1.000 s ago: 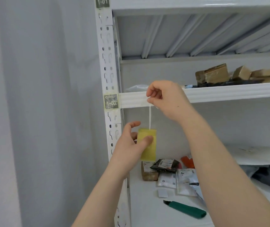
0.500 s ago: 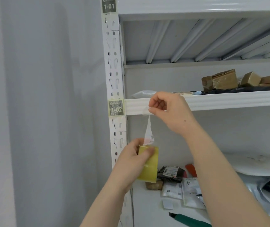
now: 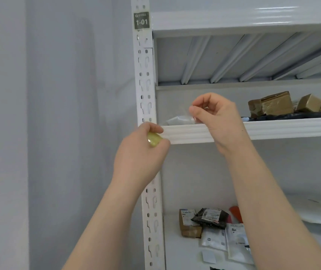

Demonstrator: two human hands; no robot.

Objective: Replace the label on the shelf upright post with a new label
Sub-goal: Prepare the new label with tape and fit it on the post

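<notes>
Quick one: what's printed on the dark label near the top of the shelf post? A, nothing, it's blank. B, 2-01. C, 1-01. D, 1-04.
C: the dark label near the top of the upright post reads 1-01 in white characters.

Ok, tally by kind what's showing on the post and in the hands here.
Numbered label showing on the post: 1
Yellow sheet in the left hand: 1
Clear film pinched by the right hand: 1
Total: 3
</notes>
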